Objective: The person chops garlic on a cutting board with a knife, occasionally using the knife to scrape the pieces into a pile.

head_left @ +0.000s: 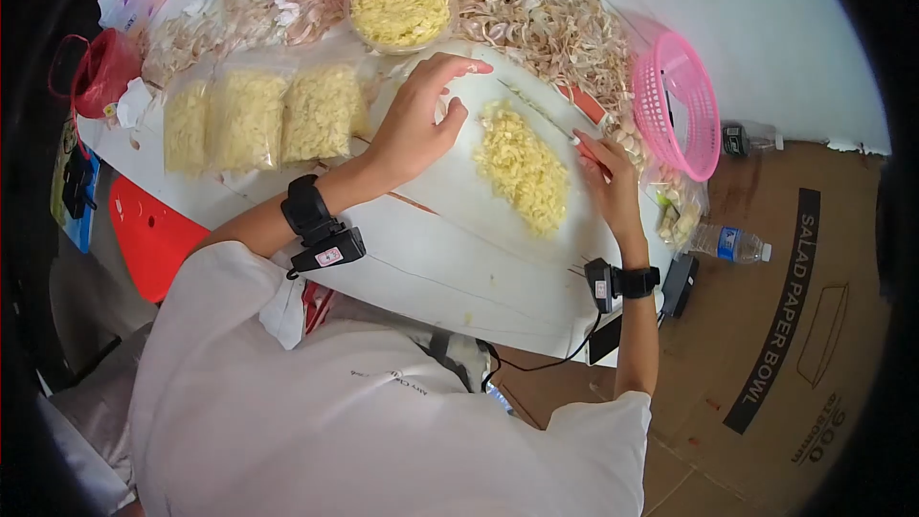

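My right hand (610,180) is closed round the orange-red handle of a knife (541,111). Its thin blade points up and left, along the far edge of a heap of chopped garlic (522,170) on the white board. Left of that heap, my left hand (421,123) is held with thumb and forefinger apart and nothing between them. Beyond the left hand stands a clear bowl (400,11) full of pale garlic pieces. Three clear bags of garlic (251,120) lie side by side to the left of my left forearm.
Heaps of papery garlic skins (536,14) cover the table's far side. A pink basket (677,105) leans at the right, near plastic bottles (729,243) and a cardboard box (814,325). At the left are a red bag (105,72) and a red stool (148,235).
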Demonstrator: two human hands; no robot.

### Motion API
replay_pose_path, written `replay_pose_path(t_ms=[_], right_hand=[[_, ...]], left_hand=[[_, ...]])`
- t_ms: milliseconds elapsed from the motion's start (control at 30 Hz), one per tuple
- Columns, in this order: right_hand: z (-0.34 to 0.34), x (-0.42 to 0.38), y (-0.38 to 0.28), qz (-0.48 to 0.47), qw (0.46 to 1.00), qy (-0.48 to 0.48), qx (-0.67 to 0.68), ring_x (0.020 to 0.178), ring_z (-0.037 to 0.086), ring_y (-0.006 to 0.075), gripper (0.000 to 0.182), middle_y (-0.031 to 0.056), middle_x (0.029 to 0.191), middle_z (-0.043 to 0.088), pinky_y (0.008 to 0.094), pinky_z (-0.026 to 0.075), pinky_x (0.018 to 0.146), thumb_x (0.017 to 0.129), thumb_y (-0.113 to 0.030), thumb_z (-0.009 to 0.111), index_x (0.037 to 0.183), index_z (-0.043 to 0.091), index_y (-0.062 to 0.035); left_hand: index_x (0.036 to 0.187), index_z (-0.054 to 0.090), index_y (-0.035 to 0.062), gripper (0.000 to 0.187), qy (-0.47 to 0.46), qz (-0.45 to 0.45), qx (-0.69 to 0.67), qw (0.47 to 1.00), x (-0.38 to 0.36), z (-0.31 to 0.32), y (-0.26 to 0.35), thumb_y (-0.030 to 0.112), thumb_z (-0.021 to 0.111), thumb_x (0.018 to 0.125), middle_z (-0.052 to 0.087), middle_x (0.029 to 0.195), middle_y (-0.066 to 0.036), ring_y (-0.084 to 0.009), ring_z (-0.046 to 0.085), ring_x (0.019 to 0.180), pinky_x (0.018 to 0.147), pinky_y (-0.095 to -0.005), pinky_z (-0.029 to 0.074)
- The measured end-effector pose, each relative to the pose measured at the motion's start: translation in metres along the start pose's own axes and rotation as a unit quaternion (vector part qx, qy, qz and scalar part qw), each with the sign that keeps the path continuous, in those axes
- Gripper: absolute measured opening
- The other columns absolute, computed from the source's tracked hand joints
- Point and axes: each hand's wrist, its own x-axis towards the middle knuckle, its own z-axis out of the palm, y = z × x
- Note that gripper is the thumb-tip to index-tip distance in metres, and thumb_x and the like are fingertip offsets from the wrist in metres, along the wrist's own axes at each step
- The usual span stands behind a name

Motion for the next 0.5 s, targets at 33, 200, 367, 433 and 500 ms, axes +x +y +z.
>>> replay_pose_path(t_ms=[33,200,367,433,500], right_hand=[[0.001,0.007,0.003,-0.011,1.000,-0.008,0.007,0.081,0.061,0.0230,0.043,0.0105,0.092,0.062,0.0314,0.050,0.076,0.083,0.011,0.059,0.121,0.067,-0.0082],[0.000,0.023,0.004,-0.075,0.997,-0.033,0.000,0.082,0.061,0.0230,0.045,0.0109,0.090,0.063,0.0321,0.050,0.075,0.077,0.016,0.059,0.114,0.070,-0.0080],[-0.007,0.013,0.003,-0.069,0.996,-0.064,0.008,0.082,0.061,0.0229,0.048,0.0105,0.088,0.064,0.0322,0.050,0.076,0.074,0.018,0.058,0.111,0.071,-0.0087],[-0.007,0.008,0.001,-0.061,0.997,-0.043,0.023,0.082,0.061,0.0228,0.047,0.0103,0.088,0.064,0.0322,0.050,0.076,0.075,0.018,0.058,0.112,0.071,-0.0090],[-0.007,0.004,0.001,-0.054,0.998,-0.022,0.036,0.083,0.061,0.0228,0.047,0.0101,0.088,0.064,0.0323,0.049,0.076,0.076,0.017,0.057,0.113,0.071,-0.0092]], left_hand=[[0.124,0.054,0.0084,0.046,-0.008,-0.002,0.005,1.000,0.000,-0.001,0.001,-0.009,0.047,0.082,0.061,0.127,-0.005,-0.0203,0.054,0.115,0.090,-0.0345,0.045],[0.123,0.056,0.0079,0.044,0.006,0.016,0.006,1.000,0.001,0.000,0.000,-0.009,0.049,0.082,0.060,0.122,-0.007,-0.0231,0.054,0.112,0.085,-0.0344,0.046],[0.123,0.054,0.0077,0.044,-0.004,-0.008,0.004,1.000,0.001,0.000,0.001,-0.009,0.047,0.083,0.061,0.129,-0.005,-0.0211,0.054,0.115,0.090,-0.0349,0.045],[0.123,0.053,0.0074,0.043,-0.002,0.009,0.023,1.000,0.001,-0.001,0.000,-0.009,0.048,0.083,0.061,0.129,-0.005,-0.0212,0.055,0.115,0.090,-0.0348,0.045],[0.123,0.053,0.0074,0.043,-0.001,0.013,0.022,1.000,0.001,0.000,-0.005,-0.009,0.048,0.083,0.061,0.129,-0.005,-0.0208,0.055,0.116,0.090,-0.0347,0.045]])
